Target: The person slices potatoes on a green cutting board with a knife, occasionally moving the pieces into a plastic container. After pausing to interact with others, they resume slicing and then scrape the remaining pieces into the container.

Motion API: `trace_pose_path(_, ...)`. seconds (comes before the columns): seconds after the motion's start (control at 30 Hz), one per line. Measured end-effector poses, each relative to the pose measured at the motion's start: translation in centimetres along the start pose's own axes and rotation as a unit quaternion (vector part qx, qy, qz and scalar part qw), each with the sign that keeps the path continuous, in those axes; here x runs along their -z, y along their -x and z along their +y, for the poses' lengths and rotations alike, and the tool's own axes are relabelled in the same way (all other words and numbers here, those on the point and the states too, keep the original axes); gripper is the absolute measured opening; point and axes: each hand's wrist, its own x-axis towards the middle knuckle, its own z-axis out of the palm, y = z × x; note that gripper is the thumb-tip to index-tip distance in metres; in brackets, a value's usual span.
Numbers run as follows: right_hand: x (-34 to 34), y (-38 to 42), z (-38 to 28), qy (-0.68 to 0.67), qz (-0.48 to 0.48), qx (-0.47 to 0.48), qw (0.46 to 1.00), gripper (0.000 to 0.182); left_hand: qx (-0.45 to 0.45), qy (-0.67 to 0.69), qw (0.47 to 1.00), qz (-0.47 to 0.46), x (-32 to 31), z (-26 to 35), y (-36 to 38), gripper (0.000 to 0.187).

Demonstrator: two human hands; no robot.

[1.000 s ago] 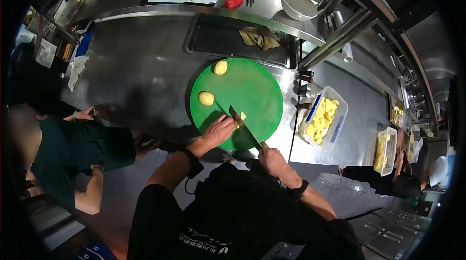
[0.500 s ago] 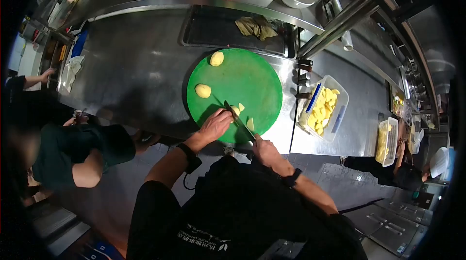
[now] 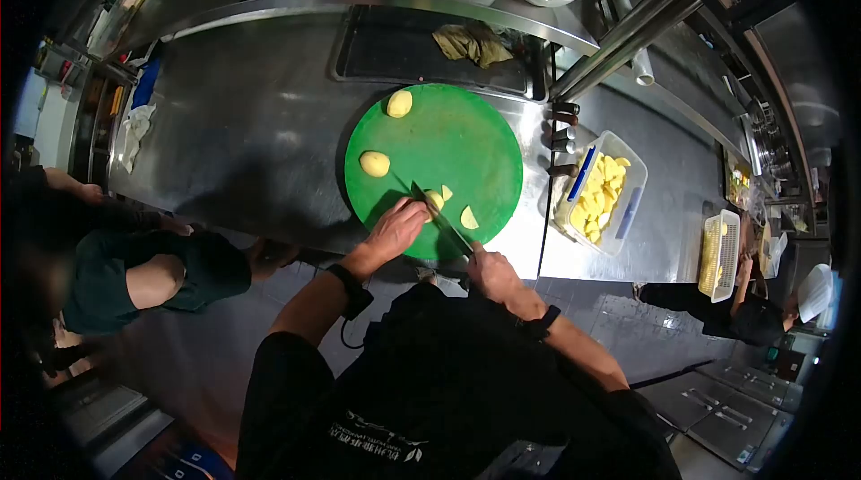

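My right hand (image 3: 495,274) is wrapped round the handle of a kitchen knife (image 3: 451,227), whose blade slants up and left across the green cutting board (image 3: 466,135). Against the blade sits a peeled potato (image 3: 434,200), pressed by the curled fingers of my left hand (image 3: 399,227). Two cut pieces lie to the right of the blade: a small one (image 3: 447,192) and a larger potato slice (image 3: 468,217). A whole peeled potato (image 3: 375,164) rests at the board's left side, and a second whole potato (image 3: 400,103) near its upper edge.
A clear tub (image 3: 635,177) of cut potatoes stands to the right, beside several knife handles (image 3: 564,141). Behind the board is a black tray (image 3: 386,50) with a crumpled cloth (image 3: 471,43). People stand left and far right, one by a white basket (image 3: 719,256).
The larger potato slice has tipped over and lies flatter, slightly farther right. My hands stay nearly in place at the potato. The person at the left has shifted their arms.
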Motion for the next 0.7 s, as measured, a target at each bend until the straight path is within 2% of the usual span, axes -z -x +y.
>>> trace_pose_path(0.23, 5.2, 2.6, -3.5, -0.015, -0.02, -0.009, 1.0, 0.026, 0.021, 0.002, 1.0, 0.0, -0.2, -0.1, 0.4, 0.021)
trace_pose_path(0.37, 0.1, 1.2, 0.1, -0.029, -0.01, 0.016, 0.999, 0.028, 0.02, 0.003, 1.0, 0.014, -0.6, -0.1, 0.6, 0.02)
trace_pose_path(0.7, 4.5, 2.1, -2.8, -0.009, -0.006, 0.002, 1.0, 0.027, 0.025, 0.003, 0.999, 0.021, -0.4, -0.1, 0.8, 0.021)
